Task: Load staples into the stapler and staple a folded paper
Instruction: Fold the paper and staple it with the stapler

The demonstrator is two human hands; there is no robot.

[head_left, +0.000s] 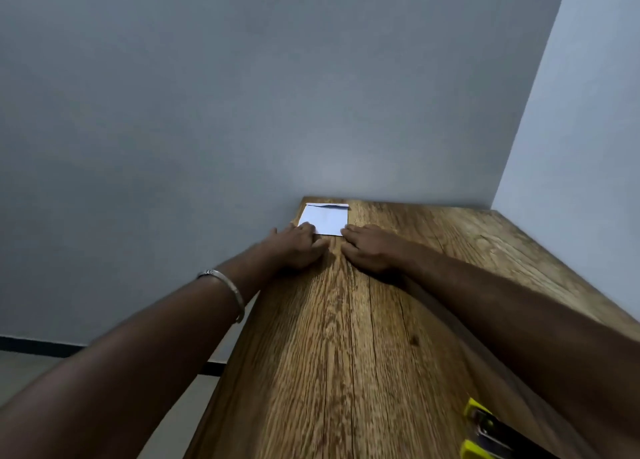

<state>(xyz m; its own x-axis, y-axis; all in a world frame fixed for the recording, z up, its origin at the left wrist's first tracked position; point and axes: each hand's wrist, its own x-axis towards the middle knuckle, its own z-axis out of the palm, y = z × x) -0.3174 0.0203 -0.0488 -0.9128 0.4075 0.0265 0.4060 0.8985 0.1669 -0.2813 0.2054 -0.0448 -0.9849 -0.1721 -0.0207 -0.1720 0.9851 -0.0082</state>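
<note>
A white folded paper lies flat at the far left corner of the wooden table, close to the wall. My left hand rests on the paper's near left corner, fingers bent over its edge. My right hand touches the near right corner with its fingertips. Both arms are stretched far forward. A yellow and black stapler lies at the near right of the table, partly under my right forearm, its top apparently swung up.
Grey walls meet just behind the table's far edge and along its right side. The table's left edge drops to a pale floor with a dark skirting strip. A metal bangle circles my left wrist.
</note>
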